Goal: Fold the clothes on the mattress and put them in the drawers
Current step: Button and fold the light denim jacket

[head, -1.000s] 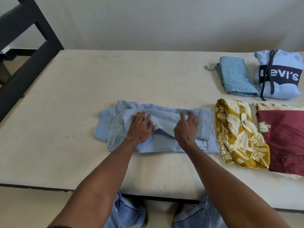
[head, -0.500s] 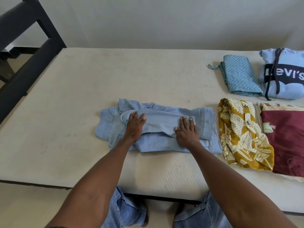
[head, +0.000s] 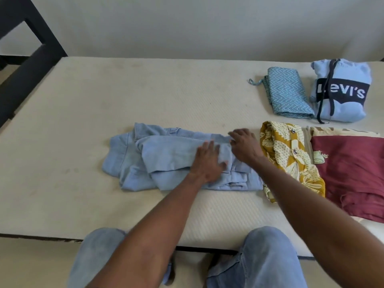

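Observation:
A light blue denim garment point(head: 166, 159) lies partly folded into a long strip on the cream mattress point(head: 104, 100). My left hand point(head: 207, 161) presses flat on its right half, fingers spread. At the strip's right end my right hand point(head: 245, 148) rests with its fingers apart, slightly blurred. Neither hand lifts any cloth. Folded clothes lie to the right: a mustard patterned piece point(head: 291, 159), a maroon shirt point(head: 353, 173), a teal zigzag cloth point(head: 288, 94) and a light blue Levi's hoodie point(head: 342, 90). No drawers are in view.
A dark wooden frame point(head: 31, 59) stands past the mattress's left end. A plain wall point(head: 187, 23) runs along the far side. My knees in blue jeans point(head: 266, 256) are against the near edge. Bare mattress stretches left and behind the denim.
Both hands slid to the right along the denim strip; my left hand went from its left part to its right half, my right hand to its right end.

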